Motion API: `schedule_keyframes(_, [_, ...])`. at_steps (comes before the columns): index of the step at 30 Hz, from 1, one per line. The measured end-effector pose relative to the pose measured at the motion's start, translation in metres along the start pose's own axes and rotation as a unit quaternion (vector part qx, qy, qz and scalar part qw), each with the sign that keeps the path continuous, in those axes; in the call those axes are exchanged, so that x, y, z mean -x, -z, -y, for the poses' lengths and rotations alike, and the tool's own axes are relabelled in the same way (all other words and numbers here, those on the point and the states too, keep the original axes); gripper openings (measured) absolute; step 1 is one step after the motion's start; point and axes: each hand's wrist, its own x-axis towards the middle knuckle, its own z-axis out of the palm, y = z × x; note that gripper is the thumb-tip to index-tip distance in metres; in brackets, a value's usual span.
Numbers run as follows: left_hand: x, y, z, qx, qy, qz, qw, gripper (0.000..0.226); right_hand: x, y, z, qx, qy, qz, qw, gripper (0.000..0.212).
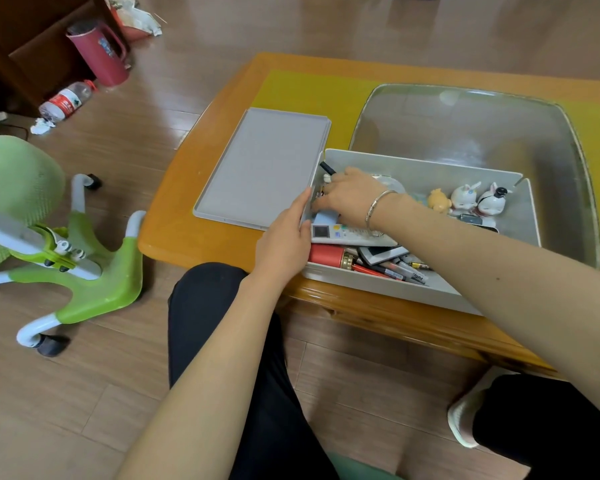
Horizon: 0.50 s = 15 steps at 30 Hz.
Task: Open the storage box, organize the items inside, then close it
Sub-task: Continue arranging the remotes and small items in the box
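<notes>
grey plastic box [426, 168], lid [264, 168] off; left hand [284, 244] steadies its wall with straight fingers, right hand [347, 195] fingers curl inside.

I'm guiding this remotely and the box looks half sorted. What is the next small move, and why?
Probably lift out whatever the right hand is reaching for at the box's left end, while the left hand steadies the storage box wall. The lid already lies off beside it, and the remote control, pens and red cylinder lie jumbled, so closing seems premature.
</notes>
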Motion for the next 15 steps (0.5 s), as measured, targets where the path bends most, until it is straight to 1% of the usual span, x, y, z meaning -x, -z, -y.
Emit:
schedule_keyframes(4, [0.001, 0.001, -0.001, -0.001, 0.002, 0.001, 1.0, 0.051, 0.01, 0.005, -0.012, -0.031, -0.009, -0.055, 0.998, 0.037])
schedule_keyframes(8, [0.001, -0.001, -0.001, -0.003, -0.004, -0.001, 1.0, 0.052, 0.025, 0.017, -0.028, -0.088, -0.064, -0.122, 0.987, 0.037])
schedule_keyframes(10, [0.0, -0.001, 0.0, -0.003, -0.007, -0.005, 1.0, 0.053, 0.035, 0.021, -0.033, -0.126, -0.086, -0.151, 0.977, 0.041])
schedule_keyframes(13, [0.0, -0.004, 0.001, 0.002, -0.011, -0.01, 1.0, 0.052, 0.058, 0.02, -0.033, -0.216, -0.127, -0.19, 0.949, 0.044])
schedule_keyframes(15, [0.0, -0.006, 0.001, 0.016, -0.013, -0.014, 1.0, 0.052, 0.075, 0.015, -0.03, -0.3, -0.164, -0.206, 0.917, 0.043])
